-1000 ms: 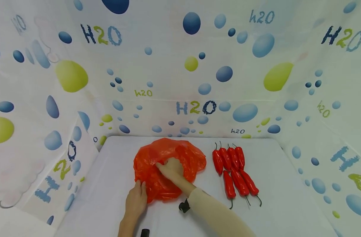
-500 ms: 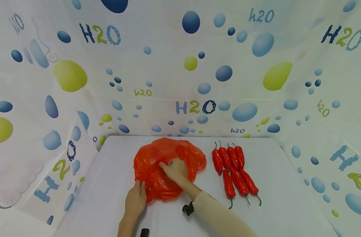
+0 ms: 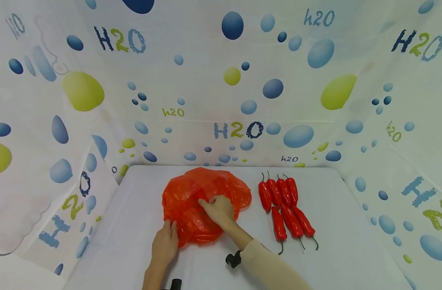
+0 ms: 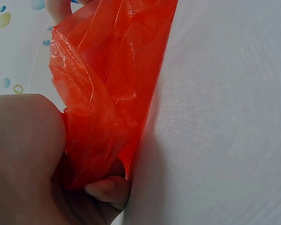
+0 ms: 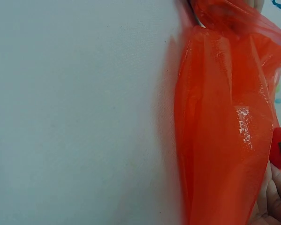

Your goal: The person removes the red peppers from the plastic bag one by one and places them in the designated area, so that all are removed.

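Observation:
A crumpled orange-red plastic bag [image 3: 192, 181] lies on the white table. At its near left edge my left hand [image 3: 164, 243] grips the film; thumb and curled fingers [image 4: 110, 190] have it between them in the left wrist view. My right hand [image 3: 219, 210] is over the bag's middle with its fingers curled. Beside those fingers [image 5: 277, 197], the right wrist view shows the stem end of a red chili pepper [image 5: 280, 159], which the hand appears to hold. Most of this pepper is hidden.
Several red chili peppers [image 3: 285, 193] lie in two rows right of the bag. Black wrist mounts [image 3: 233, 259] show by both forearms. A white curtain [image 3: 192, 80] with blue and green spots surrounds the table [image 3: 351, 241] at back and sides.
My right hand has drawn back a little to the right and toward me over the bag. The left hand keeps its grip on the bag's edge. The head view has shifted slightly.

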`<state>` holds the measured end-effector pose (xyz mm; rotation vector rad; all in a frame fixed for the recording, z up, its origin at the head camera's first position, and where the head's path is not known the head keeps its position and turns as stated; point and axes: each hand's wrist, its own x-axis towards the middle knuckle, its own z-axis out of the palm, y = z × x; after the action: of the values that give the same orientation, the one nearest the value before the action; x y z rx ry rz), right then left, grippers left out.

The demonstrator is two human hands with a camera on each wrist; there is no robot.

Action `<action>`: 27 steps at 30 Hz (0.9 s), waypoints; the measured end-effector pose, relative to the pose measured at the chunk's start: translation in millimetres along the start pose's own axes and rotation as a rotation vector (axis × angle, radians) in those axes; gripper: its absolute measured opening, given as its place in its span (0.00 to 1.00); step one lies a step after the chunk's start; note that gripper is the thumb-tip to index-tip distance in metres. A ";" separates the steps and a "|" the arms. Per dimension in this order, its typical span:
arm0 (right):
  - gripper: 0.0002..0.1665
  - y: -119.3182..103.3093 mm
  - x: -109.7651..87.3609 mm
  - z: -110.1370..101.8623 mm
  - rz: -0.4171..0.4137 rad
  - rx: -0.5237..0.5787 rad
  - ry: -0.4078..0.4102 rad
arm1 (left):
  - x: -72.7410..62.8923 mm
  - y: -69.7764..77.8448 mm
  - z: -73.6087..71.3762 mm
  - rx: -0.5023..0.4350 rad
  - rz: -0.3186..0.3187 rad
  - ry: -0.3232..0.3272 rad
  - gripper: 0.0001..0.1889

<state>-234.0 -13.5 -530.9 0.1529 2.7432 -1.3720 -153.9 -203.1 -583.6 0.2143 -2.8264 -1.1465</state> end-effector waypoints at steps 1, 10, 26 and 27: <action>0.27 0.6 -0.6 -0.5 -0.001 -0.002 0.002 | -0.2 0.1 -0.3 0.001 0.000 0.001 0.13; 0.25 6.5 -10.0 -9.3 -0.005 0.052 0.013 | 0.1 0.9 -0.2 -0.008 0.002 0.014 0.13; 0.23 23.5 -26.8 -22.0 0.023 0.153 0.023 | 0.9 0.2 1.2 -0.003 0.006 0.012 0.13; 0.24 24.8 -27.7 -23.1 0.019 0.162 0.021 | 0.9 0.4 1.1 -0.001 0.008 0.018 0.13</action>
<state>-203.9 18.2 -533.8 0.2025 2.6373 -1.5964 -154.9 -202.2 -584.1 0.2119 -2.8086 -1.1393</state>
